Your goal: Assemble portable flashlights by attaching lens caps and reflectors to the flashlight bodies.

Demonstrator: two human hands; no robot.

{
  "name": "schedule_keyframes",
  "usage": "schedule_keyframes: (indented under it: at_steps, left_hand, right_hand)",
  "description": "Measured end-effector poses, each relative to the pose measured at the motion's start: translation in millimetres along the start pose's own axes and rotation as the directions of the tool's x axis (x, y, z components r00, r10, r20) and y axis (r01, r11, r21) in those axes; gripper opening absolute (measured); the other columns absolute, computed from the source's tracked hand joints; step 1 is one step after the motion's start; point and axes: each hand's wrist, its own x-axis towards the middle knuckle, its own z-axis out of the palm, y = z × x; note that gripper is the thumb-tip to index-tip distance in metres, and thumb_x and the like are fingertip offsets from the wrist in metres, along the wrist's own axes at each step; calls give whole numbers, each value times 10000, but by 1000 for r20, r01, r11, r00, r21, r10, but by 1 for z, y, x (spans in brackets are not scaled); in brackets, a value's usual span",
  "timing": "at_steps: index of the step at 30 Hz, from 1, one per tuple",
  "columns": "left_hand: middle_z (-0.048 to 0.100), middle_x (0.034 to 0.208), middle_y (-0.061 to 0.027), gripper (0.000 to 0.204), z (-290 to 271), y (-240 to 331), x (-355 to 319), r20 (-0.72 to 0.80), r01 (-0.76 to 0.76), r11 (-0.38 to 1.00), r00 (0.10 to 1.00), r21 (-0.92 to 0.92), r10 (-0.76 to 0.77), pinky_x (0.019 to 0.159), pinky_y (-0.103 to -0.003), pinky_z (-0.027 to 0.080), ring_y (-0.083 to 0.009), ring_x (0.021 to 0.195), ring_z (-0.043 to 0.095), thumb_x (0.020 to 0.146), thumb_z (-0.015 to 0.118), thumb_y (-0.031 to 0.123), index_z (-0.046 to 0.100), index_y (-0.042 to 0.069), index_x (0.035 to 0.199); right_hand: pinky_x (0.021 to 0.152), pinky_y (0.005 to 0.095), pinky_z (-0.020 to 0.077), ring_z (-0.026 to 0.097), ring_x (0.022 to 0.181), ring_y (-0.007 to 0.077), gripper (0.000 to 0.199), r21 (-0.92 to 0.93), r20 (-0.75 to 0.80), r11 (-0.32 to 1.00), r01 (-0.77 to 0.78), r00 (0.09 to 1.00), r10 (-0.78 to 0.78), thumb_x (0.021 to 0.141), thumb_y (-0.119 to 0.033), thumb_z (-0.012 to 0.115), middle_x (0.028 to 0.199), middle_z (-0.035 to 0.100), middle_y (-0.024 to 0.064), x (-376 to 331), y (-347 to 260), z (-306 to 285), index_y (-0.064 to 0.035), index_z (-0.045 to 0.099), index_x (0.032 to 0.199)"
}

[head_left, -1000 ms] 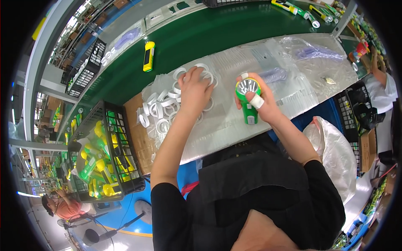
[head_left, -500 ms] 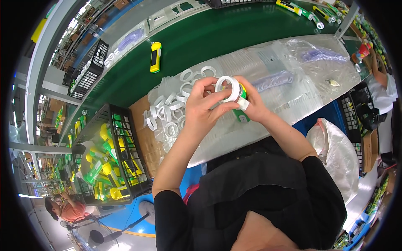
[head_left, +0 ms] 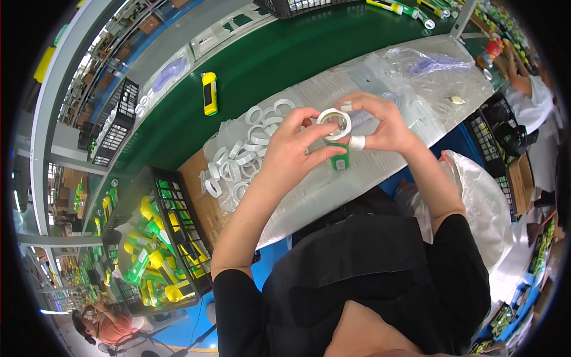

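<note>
A: What are the hands holding?
B: Left hand (head_left: 291, 149) and right hand (head_left: 380, 122) are pinching one white ring (head_left: 334, 124) onto a green part (head_left: 339, 159).
A: Remaining?
B: Many loose rings (head_left: 238, 160) are lying left.

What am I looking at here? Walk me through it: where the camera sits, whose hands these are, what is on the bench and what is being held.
The camera sits on a person's head and looks down, so the forearms come in from below, and the wide lens bends straight edges. The left hand and the right hand meet over the bench and together hold a white ring against a green part. The right hand has white tape on its fingers. A pile of white rings lies on clear plastic sheet. Beyond is a green conveyor belt with a yellow torch on it. A black crate on the person's left holds yellow and green parts.
</note>
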Motion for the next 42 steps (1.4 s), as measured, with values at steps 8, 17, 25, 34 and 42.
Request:
schedule_keyframes:
  at_steps: [8, 17, 25, 34, 42]
  left_hand:
    - [627, 1159, -93, 425, 26, 5, 16, 57, 36, 998, 998, 47, -39, 782, -363, 540, -266, 1001, 640, 736, 814, 141, 611, 113, 1108]
    - [651, 986, -106, 342, 44, -1, 15, 10, 92, 980, 996, -176, -92, 711, -391, 514, -308, 891, 648, 782, 775, 157, 587, 110, 1064]
    - [645, 976, -100, 340, 49, -1, 14, -25, 51, 980, 998, -190, -57, 678, -370, 510, -279, 841, 645, 769, 783, 157, 634, 109, 1071]
    - [635, 940, -77, 333, 48, -1, 11, -87, 144, 979, 984, -144, -157, 672, -361, 511, -245, 788, 635, 752, 791, 162, 652, 131, 1053]
    - [632, 918, -64, 351, 53, -3, 7, -99, 72, 985, 991, -156, -88, 659, -361, 509, -240, 783, 634, 730, 797, 117, 652, 150, 1048]
  right_hand:
    - [675, 378, 499, 620, 797, 281, 417, -227, 312, 969, -100, 935, 170, 671, -145, 779, 880, 579, 110, 37, -37, -42, -16, 599, 1024]
    - [700, 350, 506, 597, 814, 261, 382, -219, 626, 951, -219, 716, 309, 683, 42, 648, 936, 546, 111, 63, -35, -60, 1, 575, 1056]
    - [667, 366, 501, 622, 789, 280, 327, -369, 637, 904, -215, 650, 414, 686, -16, 711, 876, 597, 152, 65, -34, -59, 17, 581, 984]
    - [606, 441, 473, 605, 671, 367, 425, -651, 393, 704, -285, 667, 633, 728, -352, 759, 728, 605, 146, 67, -46, -48, -7, 577, 897]
    - [626, 432, 487, 615, 693, 351, 501, -518, 395, 835, -186, 814, 426, 724, -446, 763, 744, 607, 144, 47, -38, -42, -17, 577, 902]
